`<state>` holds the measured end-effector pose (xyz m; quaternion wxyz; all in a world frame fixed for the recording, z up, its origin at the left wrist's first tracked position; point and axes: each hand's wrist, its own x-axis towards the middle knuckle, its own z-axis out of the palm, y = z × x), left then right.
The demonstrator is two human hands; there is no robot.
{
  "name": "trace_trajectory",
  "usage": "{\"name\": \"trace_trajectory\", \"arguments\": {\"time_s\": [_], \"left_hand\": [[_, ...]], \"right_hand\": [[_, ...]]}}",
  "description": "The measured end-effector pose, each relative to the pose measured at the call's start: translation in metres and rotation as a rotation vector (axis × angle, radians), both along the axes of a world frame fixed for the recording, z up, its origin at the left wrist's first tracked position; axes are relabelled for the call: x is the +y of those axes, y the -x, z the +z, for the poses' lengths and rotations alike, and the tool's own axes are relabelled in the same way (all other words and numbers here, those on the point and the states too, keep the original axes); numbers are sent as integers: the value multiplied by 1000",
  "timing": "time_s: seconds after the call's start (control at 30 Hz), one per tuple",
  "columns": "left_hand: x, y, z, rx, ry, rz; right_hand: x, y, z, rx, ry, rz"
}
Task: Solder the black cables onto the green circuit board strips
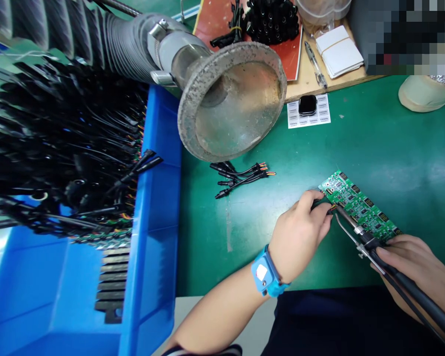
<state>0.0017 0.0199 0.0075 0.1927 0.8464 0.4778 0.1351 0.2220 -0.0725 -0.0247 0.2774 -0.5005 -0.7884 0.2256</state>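
My left hand (300, 230), with a blue wrist strap (266, 277) on its wrist, pinches a short black cable (318, 202). The cable's coloured wire ends meet the near-left edge of a green circuit board (359, 205), which carries a row of small digit displays. In my right hand (419, 259) is a soldering iron (369, 242) with a thin metal solder-feed tube beside it. The iron's tip touches or nearly touches the wire ends at the board edge; the exact contact is too small to tell. Several loose black cables (241, 178) lie to the left on the green mat.
A blue bin (159, 207) heaped with black cables stands at the left. Above the mat hangs a fume extractor hood (232, 101) on a grey hose. Farther back are a label sheet (308, 120), a pen (315, 64), white cards (339, 51) and a pale round container (426, 93).
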Motion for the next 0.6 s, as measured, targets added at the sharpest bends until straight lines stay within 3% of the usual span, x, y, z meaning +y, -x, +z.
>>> {"name": "trace_trajectory", "arguments": {"time_s": [0.47,0.6], "left_hand": [[-3,-2,3,109,-78,-19],[-3,-2,3,103,-81,-17]], "right_hand": [[6,-7,2,23,-52,31],[6,-4,3,-9,5,22]]}}
